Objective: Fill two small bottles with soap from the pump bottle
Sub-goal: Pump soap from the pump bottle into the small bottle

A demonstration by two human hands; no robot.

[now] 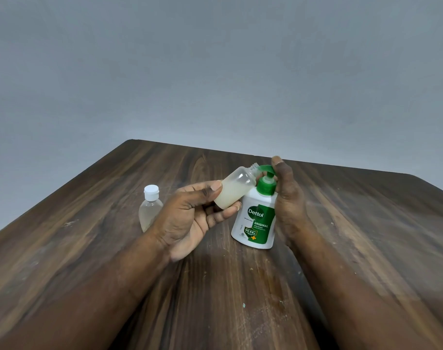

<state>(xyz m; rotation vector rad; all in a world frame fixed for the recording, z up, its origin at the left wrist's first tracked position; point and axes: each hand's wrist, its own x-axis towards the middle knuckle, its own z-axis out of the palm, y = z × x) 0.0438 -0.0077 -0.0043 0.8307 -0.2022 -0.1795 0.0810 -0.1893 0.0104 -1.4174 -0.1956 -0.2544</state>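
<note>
The left hand (190,218) has a close grip on the open small bottle (236,189): the thumb (210,190) presses on its upper side and the curled fingers (225,213) support it from below, pinching the lower half. This bottle is held in the air, tilted, with its threaded neck pointing up and right, just at the spout of the green pump head (265,173). It is soft, frosted plastic, round in body, and cloudy whitish soap fills its lower part. The pump bottle (257,221) stands on the table (366,236), leaning a little; it is smooth white plastic with a green label and green collar. The right hand (288,203) stands edge-on against the pump bottle's right side, one fingertip reaching up to the pump head. Its other fingers are hidden behind the bottle, so how far its grip closes cannot be told. To the left, partly covered by the left hand, the capped small bottle (149,213) stands on the table: clear, flattish plastic with a ribbed white cap (151,192); its contents are hard to make out. The table is dark wood grain, scuffed and speckled with pale marks, and behind it is a plain grey wall (215,72).
</note>
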